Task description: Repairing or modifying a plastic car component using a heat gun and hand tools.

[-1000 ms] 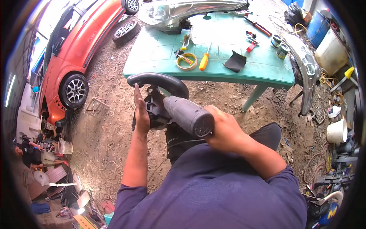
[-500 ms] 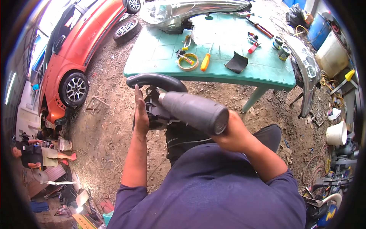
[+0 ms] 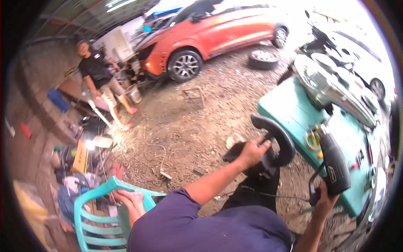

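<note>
The black part [image 3: 280, 140] with the curved, thick rim is held in the air above the person's lap, just beside the long edge of the surface [image 3: 273, 103] that faces the person, nearer to its left corner. The left hand [image 3: 254, 153] is closed on the side of this part, with the fingers bent over it. The right hand [image 3: 324, 200] is wrapped around the handle of a dark heat gun [image 3: 336, 166], whose nozzle points up and away from the part. I judge that the step in hand is holding the part with the heat gun ready, rather than heating it. To use the gun on the part would call for a steady left hand, the nozzle turned toward it, and the cord [image 3: 273, 195] across the lap kept free.

Behind the nozzle, near the same long edge, lies a tape roll [image 3: 311, 142]. A large headlight [image 3: 331, 86] lies along the far edge. Further out, on the ground, are a loose wheel [image 3: 263, 59] and a red car [image 3: 226, 27]; a green chair [image 3: 100, 231] stands at the person's left.
</note>
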### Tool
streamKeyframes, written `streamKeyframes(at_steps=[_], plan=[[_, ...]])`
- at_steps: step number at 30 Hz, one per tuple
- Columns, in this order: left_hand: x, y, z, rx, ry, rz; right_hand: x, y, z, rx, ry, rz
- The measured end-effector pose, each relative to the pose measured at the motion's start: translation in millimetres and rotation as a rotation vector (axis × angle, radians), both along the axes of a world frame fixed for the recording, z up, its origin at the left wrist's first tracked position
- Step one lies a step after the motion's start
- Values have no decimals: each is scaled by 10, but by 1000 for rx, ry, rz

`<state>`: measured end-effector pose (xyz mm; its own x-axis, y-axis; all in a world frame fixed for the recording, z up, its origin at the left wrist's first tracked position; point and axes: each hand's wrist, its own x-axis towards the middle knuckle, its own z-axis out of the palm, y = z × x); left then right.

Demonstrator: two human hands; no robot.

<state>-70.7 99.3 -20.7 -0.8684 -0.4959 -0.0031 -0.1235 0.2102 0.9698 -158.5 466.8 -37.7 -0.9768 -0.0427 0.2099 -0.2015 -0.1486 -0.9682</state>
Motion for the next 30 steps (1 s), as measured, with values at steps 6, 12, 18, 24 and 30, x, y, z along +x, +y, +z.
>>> streamKeyframes(at_steps=[6,12,18,24,30], plan=[[134,-141,-309,28,96,61,-212,-220,77,45,-54,72],[187,-181,-261,-43,104,119,-315,-549,210,-8,-122,100],[308,-254,-257,-46,108,228,-424,-783,214,-32,-121,138],[350,-600,-671,89,271,500,-444,-1023,489,-102,-232,383],[679,-1539,-770,413,227,563,-423,-1297,509,-75,-199,402]])
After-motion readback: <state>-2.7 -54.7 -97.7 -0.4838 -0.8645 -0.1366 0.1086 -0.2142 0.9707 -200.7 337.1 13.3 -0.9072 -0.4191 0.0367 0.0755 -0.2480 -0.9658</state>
